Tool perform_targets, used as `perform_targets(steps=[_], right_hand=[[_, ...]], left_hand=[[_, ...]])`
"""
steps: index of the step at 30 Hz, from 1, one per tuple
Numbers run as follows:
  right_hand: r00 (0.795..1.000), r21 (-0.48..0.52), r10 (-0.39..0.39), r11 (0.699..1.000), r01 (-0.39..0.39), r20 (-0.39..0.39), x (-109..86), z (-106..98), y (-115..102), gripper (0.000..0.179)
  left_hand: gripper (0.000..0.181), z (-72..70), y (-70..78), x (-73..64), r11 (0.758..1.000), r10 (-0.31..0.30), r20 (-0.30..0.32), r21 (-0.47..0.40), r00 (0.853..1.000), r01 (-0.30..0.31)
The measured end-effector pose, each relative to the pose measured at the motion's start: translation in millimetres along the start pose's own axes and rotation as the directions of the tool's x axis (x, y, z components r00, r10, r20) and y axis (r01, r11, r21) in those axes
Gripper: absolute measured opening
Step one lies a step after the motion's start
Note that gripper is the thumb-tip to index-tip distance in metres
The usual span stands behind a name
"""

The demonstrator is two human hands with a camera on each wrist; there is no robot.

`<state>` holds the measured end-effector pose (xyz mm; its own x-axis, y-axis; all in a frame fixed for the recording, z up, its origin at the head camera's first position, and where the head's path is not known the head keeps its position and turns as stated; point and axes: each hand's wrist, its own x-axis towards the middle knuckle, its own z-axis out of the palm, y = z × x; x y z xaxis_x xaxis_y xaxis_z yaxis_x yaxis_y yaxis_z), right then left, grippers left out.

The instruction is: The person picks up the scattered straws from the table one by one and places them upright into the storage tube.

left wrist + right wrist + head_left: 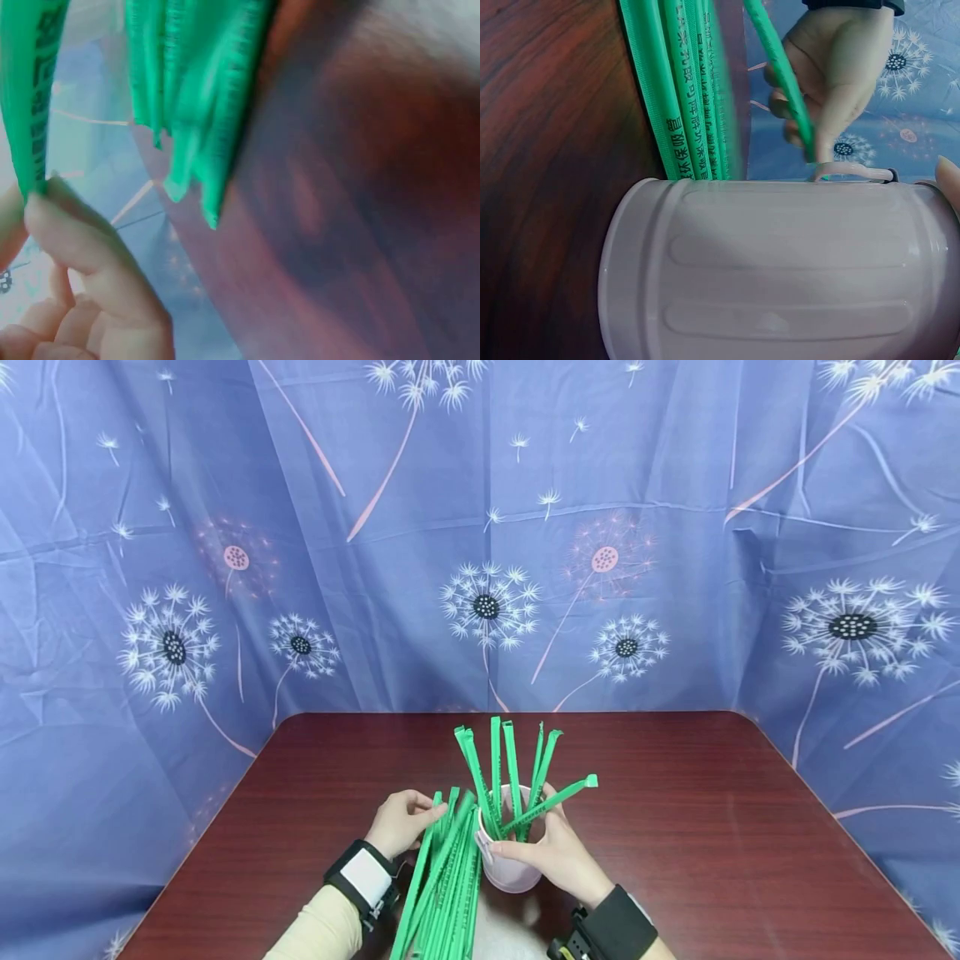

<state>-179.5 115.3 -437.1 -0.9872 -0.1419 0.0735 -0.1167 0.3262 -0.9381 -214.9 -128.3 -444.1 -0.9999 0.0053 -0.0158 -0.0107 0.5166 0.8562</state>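
Observation:
My left hand [405,822] pinches the end of a green paper-wrapped straw [30,97] between thumb and fingers. Below it, a bunch of similar wrapped straws [450,893] lies on the table, left of a small pale pink bucket [512,877]. My right hand [562,852] grips that bucket from its right side, thumb near the rim. Several wrapped straws [495,760] stand upright in it, and one straw [555,802] leans far over to the right. In the right wrist view, the bucket's wall fills the lower part, with its handle [855,171] along the side.
The dark red-brown wooden table [712,827] reaches out on both sides. Behind it hangs a blue curtain [412,635] with a dandelion print. Each wrist wears a black strap; the left strap carries a white box [366,877]. A pale patch [506,935] shows beside the straw bunch.

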Motion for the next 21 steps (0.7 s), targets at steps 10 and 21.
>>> perform_targets(steps=[10, 21], right_hand=[[1.0, 0.017, 0.0, 1.0, -0.001, 0.018, 0.2, 1.9, 1.6, 0.109], [0.997, 0.034, 0.063, 0.997, -0.065, 0.051, 1.3, -3.1, -0.7, 0.116]], left_hand=[[0.037, -20.2, 42.9, -0.8, 0.967, 0.017, -0.165, -0.247, 0.986, -0.058], [0.033, -38.9, 92.5, -7.5, 0.778, 0.174, -0.377, -0.513, 0.91, -0.362]])
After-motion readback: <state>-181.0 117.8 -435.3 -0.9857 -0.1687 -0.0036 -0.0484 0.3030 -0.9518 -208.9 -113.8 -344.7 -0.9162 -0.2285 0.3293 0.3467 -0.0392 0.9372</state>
